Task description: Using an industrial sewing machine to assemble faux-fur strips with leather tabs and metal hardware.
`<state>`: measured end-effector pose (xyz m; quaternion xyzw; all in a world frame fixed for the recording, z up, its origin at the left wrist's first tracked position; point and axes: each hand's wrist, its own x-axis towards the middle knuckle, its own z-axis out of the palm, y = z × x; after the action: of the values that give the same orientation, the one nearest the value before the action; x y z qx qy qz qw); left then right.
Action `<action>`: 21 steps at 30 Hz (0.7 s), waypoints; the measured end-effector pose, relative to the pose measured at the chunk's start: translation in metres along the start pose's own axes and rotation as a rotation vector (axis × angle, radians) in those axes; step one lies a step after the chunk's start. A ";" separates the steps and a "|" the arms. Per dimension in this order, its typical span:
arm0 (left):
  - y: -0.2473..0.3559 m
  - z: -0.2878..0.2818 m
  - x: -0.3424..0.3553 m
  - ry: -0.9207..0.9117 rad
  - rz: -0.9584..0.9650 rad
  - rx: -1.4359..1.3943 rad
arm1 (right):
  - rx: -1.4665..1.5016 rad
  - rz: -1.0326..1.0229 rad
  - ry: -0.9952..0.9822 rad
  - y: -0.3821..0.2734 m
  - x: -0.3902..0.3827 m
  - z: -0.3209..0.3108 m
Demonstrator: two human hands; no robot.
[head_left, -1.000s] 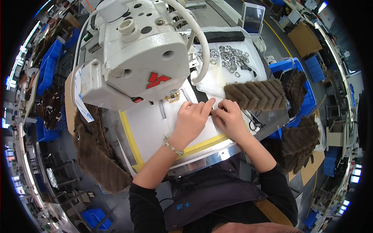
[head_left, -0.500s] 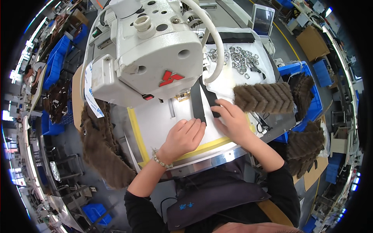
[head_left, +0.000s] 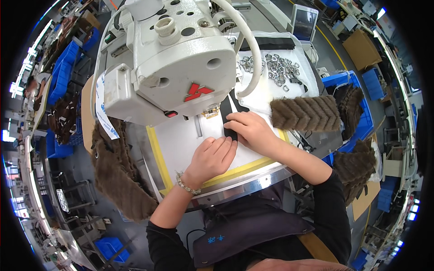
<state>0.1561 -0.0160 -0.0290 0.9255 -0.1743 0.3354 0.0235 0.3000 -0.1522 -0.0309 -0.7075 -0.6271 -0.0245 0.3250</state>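
My left hand (head_left: 210, 156) rests on the white work sheet (head_left: 175, 149) edged with yellow tape, its bent fingertips on the lower end of a black strip (head_left: 229, 134). My right hand (head_left: 248, 131) arches over the same strip just above and right of the left, fingers pressed on it and partly hiding it. A second dark piece (head_left: 239, 107) shows behind the right fingers. The white sewing machine head (head_left: 190, 77) overhangs the sheet, its small gold foot (head_left: 210, 113) left of the strip.
Brown fur pieces lie at left (head_left: 117, 185) and right (head_left: 305, 113). Metal rings (head_left: 280, 70) sit on white padding behind. A small screen (head_left: 304, 22) stands at the back right. A blue bin (head_left: 361, 113) is right; cables (head_left: 303, 142) lie beside the machine bed.
My left hand has moved down toward me, uncovering then holding the strip's near end. My right hand went down, then moved up and left onto that strip. The view has shifted slightly.
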 end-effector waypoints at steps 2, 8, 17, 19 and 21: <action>0.000 0.001 -0.001 -0.003 0.024 0.020 | -0.009 -0.012 0.002 0.001 0.003 0.000; 0.002 0.000 -0.004 -0.076 0.023 0.032 | 0.060 -0.024 0.028 0.008 0.010 0.006; 0.004 0.003 -0.005 -0.118 -0.023 -0.040 | 0.119 0.062 0.042 0.018 0.009 0.016; 0.007 0.002 -0.007 -0.146 -0.045 -0.048 | 0.103 0.065 0.044 0.019 0.010 0.017; 0.007 0.002 -0.010 -0.174 -0.069 -0.055 | -0.017 0.027 0.083 0.017 0.009 0.016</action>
<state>0.1477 -0.0203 -0.0371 0.9556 -0.1528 0.2478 0.0451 0.3115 -0.1365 -0.0473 -0.7169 -0.6031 -0.0548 0.3453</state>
